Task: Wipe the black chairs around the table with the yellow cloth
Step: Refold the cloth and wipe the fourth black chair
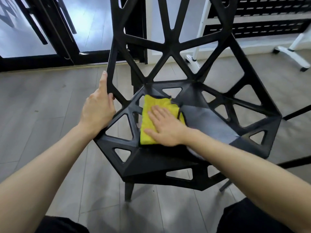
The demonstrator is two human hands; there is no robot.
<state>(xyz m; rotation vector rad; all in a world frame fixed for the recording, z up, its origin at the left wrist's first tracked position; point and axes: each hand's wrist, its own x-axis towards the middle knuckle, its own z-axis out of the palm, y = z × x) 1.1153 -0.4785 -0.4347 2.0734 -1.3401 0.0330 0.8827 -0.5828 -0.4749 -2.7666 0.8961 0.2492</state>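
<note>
A black chair [168,158] with a geometric open-lattice seat and back stands on the floor in front of me. A folded yellow cloth [151,111] lies on the left part of the seat. My right hand [165,126] presses flat on the cloth, fingers spread and pointing left. My left hand [98,108] grips the chair's left frame bar where the backrest meets the seat, thumb running up the bar. A greyish sheen shows on the seat to the right of the cloth.
Grey wood-look floor [50,106] surrounds the chair. Black-framed glass doors [64,31] stand at the back left. A white wheeled stand [289,52] and a black slatted panel [260,17] are at the back right. Thin black legs [296,113] enter from the right edge.
</note>
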